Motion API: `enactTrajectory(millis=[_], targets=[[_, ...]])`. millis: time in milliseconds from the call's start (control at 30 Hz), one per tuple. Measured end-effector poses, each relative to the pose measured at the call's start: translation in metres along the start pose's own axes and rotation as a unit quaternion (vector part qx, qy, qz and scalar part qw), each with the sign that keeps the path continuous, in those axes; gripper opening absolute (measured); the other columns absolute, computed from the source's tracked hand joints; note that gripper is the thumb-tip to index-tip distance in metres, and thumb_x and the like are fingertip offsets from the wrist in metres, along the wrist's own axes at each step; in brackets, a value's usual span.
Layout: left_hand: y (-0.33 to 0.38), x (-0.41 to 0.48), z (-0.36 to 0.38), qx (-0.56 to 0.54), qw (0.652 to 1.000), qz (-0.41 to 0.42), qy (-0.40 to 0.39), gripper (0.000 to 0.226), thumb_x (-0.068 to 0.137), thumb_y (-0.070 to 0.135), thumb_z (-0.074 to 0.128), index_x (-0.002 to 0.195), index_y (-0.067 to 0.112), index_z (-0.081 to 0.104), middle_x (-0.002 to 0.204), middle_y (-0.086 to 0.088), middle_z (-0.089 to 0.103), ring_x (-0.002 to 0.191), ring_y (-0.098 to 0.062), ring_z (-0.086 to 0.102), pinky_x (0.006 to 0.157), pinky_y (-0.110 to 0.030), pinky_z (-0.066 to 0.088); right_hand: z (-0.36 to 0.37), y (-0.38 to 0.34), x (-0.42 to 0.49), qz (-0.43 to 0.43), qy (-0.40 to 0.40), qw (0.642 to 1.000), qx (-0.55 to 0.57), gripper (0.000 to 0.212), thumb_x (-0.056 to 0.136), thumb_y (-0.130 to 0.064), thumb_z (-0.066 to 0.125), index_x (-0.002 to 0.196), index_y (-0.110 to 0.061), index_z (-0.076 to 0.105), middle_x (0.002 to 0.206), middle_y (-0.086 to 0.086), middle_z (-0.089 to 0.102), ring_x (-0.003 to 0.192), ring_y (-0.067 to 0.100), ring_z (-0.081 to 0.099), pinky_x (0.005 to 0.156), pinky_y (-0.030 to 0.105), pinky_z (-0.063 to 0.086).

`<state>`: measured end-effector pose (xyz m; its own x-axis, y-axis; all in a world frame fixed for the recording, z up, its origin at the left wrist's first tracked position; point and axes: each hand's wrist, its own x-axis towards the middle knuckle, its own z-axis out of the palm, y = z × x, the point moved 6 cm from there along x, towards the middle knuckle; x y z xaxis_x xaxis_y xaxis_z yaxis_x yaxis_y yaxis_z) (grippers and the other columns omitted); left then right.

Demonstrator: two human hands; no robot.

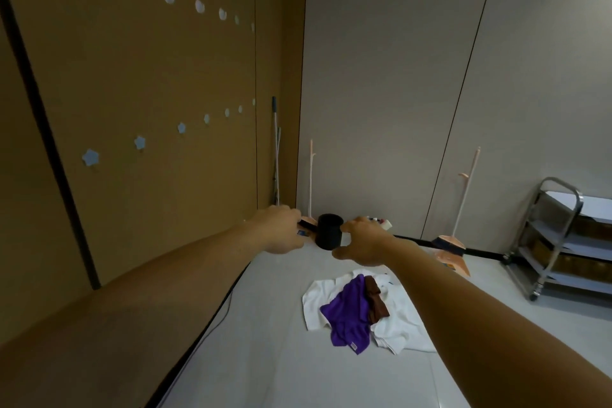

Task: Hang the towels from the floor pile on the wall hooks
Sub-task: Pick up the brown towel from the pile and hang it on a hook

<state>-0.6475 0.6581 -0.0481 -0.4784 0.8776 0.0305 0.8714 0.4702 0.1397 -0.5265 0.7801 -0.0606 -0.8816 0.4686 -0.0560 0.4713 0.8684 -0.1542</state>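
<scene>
Hooks (90, 157) dot the brown wall, all bare. The towels (356, 311) lie piled on the floor, below both outstretched hands. Left hand (281, 231) clenched, right hand (362, 243) loosely curled, neither holding cloth. Next: reach down and grab one.

Left hand (281, 230) and right hand (362, 243) cover part of a black cylindrical object (329, 231); grip not discernible. White towel (394, 321) largely buried under purple towel (347, 315) and brown towel (376, 300). Trolley (563, 238) cut off at right edge. Small items behind right hand unidentifiable.
</scene>
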Motion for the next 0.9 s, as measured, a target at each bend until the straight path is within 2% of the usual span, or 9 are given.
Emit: enactTrajectory(millis=[133,267,433,500,567,667,733,800,900], targets=[[-0.004,0.077,0.003,-0.003,1.000,-0.020,-0.007,0.025,0.089,0.039,0.056,0.104,0.019,0.053,0.105,-0.006,0.052,0.092,-0.022,0.055,0.082,-0.041,0.053,-0.009,0.041,0.067,-0.008,-0.006,1.000,0.011,0.062,0.087,-0.049,0.062,0.139,-0.019,0.045,0.136,0.011,0.045,0.120,0.031,0.045,0.094,0.036,0.038],[-0.007,0.150,0.006,-0.018,0.999,-0.027,0.002,0.030,0.089,0.039,0.056,0.112,0.020,0.055,0.107,-0.003,0.053,0.091,-0.019,0.054,0.075,-0.036,0.051,-0.017,0.079,0.131,-0.005,-0.006,1.000,0.015,0.062,0.086,-0.049,0.063,0.138,-0.021,0.046,0.135,0.009,0.046,0.119,0.030,0.045,0.094,0.036,0.038],[-0.028,0.224,0.026,-0.016,0.999,-0.018,-0.025,0.018,0.088,0.036,0.057,0.085,0.030,0.041,0.108,-0.002,0.052,0.083,-0.016,0.048,0.062,-0.028,0.036,-0.007,0.103,0.207,-0.011,-0.027,0.999,0.018,0.062,0.085,-0.048,0.065,0.138,-0.021,0.046,0.134,0.009,0.046,0.118,0.029,0.047,0.090,0.033,0.037],[-0.045,0.258,0.035,-0.039,0.999,-0.026,-0.026,0.013,0.087,0.035,0.057,0.096,0.029,0.049,0.102,0.001,0.051,0.077,-0.011,0.047,0.056,-0.024,0.033,-0.001,0.112,0.245,-0.011,-0.030,0.999,0.017,0.062,0.085,-0.049,0.065,0.138,-0.021,0.046,0.134,0.009,0.046,0.118,0.029,0.046,0.088,0.032,0.035],[-0.062,0.293,0.047,-0.049,0.998,-0.022,-0.029,0.035,0.087,0.036,0.056,0.121,0.029,0.051,0.095,0.006,0.046,0.076,-0.009,0.046,0.053,-0.022,0.030,0.007,0.118,0.285,-0.007,-0.037,0.999,0.013,0.062,0.085,-0.049,0.065,0.138,-0.022,0.046,0.133,0.009,0.046,0.117,0.028,0.046,0.086,0.032,0.034],[-0.092,0.347,0.063,-0.056,0.997,-0.015,-0.043,0.046,0.087,0.035,0.056,0.131,0.027,0.047,0.104,0.002,0.052,0.083,-0.013,0.050,0.055,-0.023,0.033,0.019,0.125,0.345,0.006,-0.050,0.998,0.023,0.062,0.084,-0.048,0.065,0.137,-0.023,0.046,0.134,0.008,0.046,0.118,0.029,0.046,0.086,0.032,0.034],[-0.112,0.383,0.068,-0.070,0.996,-0.016,-0.054,0.035,0.087,0.033,0.056,0.121,0.028,0.053,0.102,0.002,0.053,0.082,-0.014,0.052,0.056,-0.024,0.034,0.024,0.130,0.383,0.015,-0.059,0.998,0.027,0.061,0.085,-0.048,0.065,0.137,-0.023,0.046,0.135,0.009,0.045,0.120,0.030,0.046,0.086,0.031,0.034],[-0.127,0.417,0.074,-0.086,0.994,-0.016,-0.062,0.012,0.085,0.032,0.058,0.096,0.032,0.052,0.096,0.001,0.055,0.076,-0.012,0.051,0.054,-0.025,0.035,0.028,0.136,0.416,0.023,-0.064,0.997,0.024,0.060,0.085,-0.049,0.065,0.136,-0.022,0.047,0.135,0.010,0.046,0.120,0.031,0.046,0.091,0.034,0.037],[-0.140,0.464,0.092,-0.103,0.991,-0.013,-0.080,0.021,0.084,0.033,0.061,0.102,0.024,0.053,0.099,-0.003,0.059,0.082,-0.017,0.058,0.068,-0.035,0.052,0.038,0.148,0.456,0.036,-0.069,0.997,0.017,0.064,0.084,-0.051,0.064,0.137,-0.021,0.047,0.136,0.010,0.047,0.119,0.030,0.048,0.094,0.035,0.039]])
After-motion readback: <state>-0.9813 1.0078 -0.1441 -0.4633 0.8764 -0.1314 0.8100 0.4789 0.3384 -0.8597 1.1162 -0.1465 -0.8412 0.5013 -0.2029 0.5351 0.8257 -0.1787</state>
